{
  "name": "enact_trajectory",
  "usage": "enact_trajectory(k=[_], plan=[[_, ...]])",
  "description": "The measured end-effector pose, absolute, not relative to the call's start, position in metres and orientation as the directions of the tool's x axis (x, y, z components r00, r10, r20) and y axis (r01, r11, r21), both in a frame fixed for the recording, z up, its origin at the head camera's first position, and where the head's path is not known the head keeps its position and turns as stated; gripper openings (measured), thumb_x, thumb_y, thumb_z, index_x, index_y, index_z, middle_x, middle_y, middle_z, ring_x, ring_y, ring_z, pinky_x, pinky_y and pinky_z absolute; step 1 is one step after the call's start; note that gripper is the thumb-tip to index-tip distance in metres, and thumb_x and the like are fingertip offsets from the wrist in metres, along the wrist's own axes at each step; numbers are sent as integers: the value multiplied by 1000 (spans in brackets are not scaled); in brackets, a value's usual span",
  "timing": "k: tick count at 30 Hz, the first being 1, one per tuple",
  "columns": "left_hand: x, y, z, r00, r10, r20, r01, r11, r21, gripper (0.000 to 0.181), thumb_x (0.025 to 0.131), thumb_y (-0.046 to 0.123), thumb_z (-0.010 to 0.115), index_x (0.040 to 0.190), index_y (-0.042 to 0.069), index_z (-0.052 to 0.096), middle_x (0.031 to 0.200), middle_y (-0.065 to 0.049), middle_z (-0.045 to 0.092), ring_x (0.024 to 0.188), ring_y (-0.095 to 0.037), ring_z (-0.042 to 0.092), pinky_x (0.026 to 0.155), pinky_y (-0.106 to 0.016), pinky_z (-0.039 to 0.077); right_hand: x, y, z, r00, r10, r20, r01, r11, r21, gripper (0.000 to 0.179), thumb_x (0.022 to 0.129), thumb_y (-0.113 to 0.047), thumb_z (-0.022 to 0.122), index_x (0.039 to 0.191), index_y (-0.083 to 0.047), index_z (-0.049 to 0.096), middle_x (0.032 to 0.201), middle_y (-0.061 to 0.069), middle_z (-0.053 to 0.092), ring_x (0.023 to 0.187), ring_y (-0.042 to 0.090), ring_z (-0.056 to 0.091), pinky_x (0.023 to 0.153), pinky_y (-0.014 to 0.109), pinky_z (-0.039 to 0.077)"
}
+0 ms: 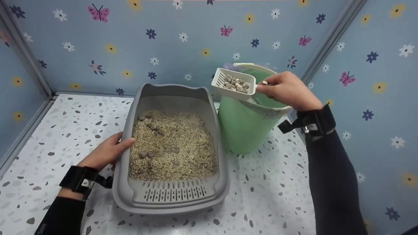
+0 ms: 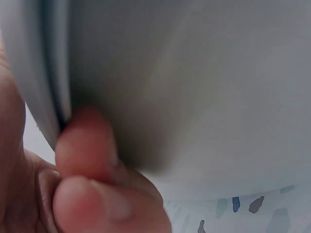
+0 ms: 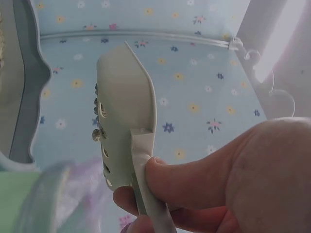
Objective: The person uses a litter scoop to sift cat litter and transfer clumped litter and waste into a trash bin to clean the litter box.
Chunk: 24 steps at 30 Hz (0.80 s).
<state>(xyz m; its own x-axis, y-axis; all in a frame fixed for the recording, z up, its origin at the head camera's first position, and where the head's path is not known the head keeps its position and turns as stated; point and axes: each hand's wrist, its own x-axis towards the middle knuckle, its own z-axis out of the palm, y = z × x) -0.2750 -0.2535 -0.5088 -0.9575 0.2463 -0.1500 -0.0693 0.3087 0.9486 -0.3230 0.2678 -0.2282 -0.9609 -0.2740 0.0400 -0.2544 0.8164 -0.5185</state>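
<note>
My right hand (image 1: pixel 287 89) grips the handle of a white slotted litter scoop (image 1: pixel 235 93), thumb along the handle in the right wrist view. Grey clumps (image 1: pixel 235 83) lie in the scoop, which is over the near left rim of a green bin (image 1: pixel 245 127). On the left, my left hand (image 1: pixel 107 150) holds the side rim of a grey litter box (image 1: pixel 223 182), with its thumb over the rim and curled fingers (image 2: pixel 87 145) under it in the left wrist view. Tan pellet litter (image 1: pixel 183 147) with several dark clumps (image 1: pixel 147 154) covers the box's floor.
The bin stands against the box's right side, with a translucent liner (image 1: pixel 261 75) inside. Blue flowered panels (image 1: pixel 183 42) rise behind and at both sides. Beneath everything is a white speckled surface (image 1: pixel 261 195). At the box's near end is a slotted ledge (image 1: pixel 174 191).
</note>
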Motion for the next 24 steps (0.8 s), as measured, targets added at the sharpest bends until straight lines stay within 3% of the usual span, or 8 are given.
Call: enact_trajectory(k=[5,13,19,24], plan=[[-274,-254,-508,-955,249,-163,-77,320,944,88,115,54,58,175,1,21,98,-14,63,69,-21,60,51,-33,53,-337,285,-224,-979,-198,41,-188,813,-551,44,108,-47,75,84,-11,69,69,-4,47,67,17,45,70,36,40],[-274,-252,-508,-955,260,-144,-67,284,956,82,116,49,59,171,-3,26,93,-13,61,65,-18,59,49,-32,52,-361,305,-231,-995,-83,58,-101,845,-525,38,108,-42,77,99,-5,82,69,-6,57,66,13,49,61,29,41],[-273,-252,-509,-953,262,-148,-70,286,956,86,115,51,59,173,-1,24,94,-13,63,68,-19,61,50,-32,53,-369,311,-244,-991,-65,118,-103,928,-358,39,108,-42,76,94,-5,79,69,-2,51,66,19,45,59,34,36],[-274,-253,-507,-958,252,-140,-61,300,952,85,115,51,59,173,-1,25,94,-14,62,67,-20,60,49,-33,53,-371,307,-248,-988,-67,137,-95,973,-209,39,108,-42,75,110,-3,82,97,12,75,79,28,58,66,42,47]])
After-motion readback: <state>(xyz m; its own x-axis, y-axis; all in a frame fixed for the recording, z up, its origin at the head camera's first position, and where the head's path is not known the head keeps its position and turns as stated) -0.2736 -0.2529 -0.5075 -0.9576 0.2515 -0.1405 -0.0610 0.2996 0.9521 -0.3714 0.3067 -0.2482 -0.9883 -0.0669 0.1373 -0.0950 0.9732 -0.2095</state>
